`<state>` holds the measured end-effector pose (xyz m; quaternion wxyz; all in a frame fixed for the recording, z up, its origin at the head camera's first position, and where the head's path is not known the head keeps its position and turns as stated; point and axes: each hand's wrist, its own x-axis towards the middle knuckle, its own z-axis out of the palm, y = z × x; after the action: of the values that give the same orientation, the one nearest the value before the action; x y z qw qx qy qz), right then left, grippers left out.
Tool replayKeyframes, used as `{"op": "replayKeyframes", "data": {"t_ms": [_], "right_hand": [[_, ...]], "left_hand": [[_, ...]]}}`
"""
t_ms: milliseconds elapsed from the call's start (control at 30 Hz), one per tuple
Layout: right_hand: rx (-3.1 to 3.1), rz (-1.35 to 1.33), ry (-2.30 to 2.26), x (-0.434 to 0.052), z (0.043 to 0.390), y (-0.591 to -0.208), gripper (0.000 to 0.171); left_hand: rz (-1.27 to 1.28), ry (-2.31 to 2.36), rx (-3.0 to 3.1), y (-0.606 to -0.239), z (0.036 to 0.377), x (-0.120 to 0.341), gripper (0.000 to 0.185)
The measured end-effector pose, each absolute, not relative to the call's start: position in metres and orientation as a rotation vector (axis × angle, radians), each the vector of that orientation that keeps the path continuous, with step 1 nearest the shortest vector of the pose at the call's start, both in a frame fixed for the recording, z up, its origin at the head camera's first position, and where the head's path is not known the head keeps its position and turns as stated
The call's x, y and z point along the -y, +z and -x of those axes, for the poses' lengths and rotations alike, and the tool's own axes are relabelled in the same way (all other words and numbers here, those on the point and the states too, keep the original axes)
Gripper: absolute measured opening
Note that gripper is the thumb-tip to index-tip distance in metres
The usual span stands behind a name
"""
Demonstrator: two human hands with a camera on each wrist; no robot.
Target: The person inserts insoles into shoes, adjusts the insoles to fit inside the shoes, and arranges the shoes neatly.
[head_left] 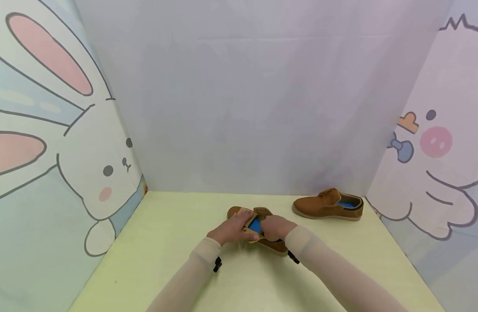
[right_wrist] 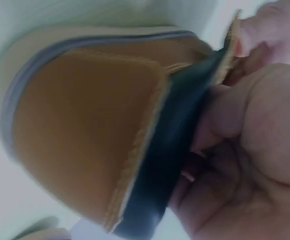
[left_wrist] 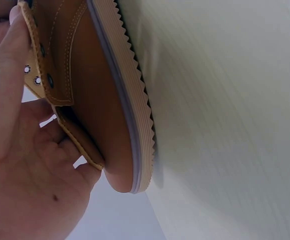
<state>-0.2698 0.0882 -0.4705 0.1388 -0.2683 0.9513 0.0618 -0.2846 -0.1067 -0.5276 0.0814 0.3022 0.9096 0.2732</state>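
Observation:
A brown lace-up shoe (head_left: 276, 247) without laces sits on the table, its toe pointing to the back left. My left hand (head_left: 234, 227) grips its front: in the left wrist view the thumb holds the eyelet flap (left_wrist: 59, 82), and the other fingers lie by the tongue (left_wrist: 81, 142). Between my hands a blue insole (head_left: 255, 225) shows in the shoe's opening. My right hand (head_left: 277, 227) reaches into that opening at the heel. In the right wrist view its fingertips are hidden behind the dark-lined collar (right_wrist: 167, 145).
A matching brown shoe (head_left: 314, 206) with a blue insole stands at the back right, toe pointing left. The pale yellow table (head_left: 176, 277) meets a plain grey wall (head_left: 239, 108) behind, and walls with cartoon animals rise on both sides.

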Motion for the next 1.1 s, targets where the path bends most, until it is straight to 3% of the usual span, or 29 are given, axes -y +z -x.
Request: {"op": "replayKeyframes", "data": {"t_ms": [233,533,733,933,1100], "right_hand": [[-2.848,0.672,0.145,-0.084,0.266,-0.475,0.014],[-2.897,0.673,0.099,-0.083,0.263,-0.477,0.011],[-3.163,0.738,-0.246,-0.088,0.263,-0.473,0.005],[-3.308,0.575,-0.438,-0.106,0.272,-0.472,0.03],[-3.163,0.494,-0.472,-0.121,0.283,-0.481,0.021]], "left_hand": [[-0.912,0.833,-2.712,-0.53,0.282,0.107,0.092],[-0.881,0.818,-2.71,-0.529,0.284,0.108,0.094],[-0.884,0.818,-2.719,-0.528,0.282,0.11,0.095],[-0.891,0.775,-2.763,-0.528,0.284,0.108,0.094],[-0.881,0.735,-2.776,-0.529,0.283,0.105,0.092]]}}
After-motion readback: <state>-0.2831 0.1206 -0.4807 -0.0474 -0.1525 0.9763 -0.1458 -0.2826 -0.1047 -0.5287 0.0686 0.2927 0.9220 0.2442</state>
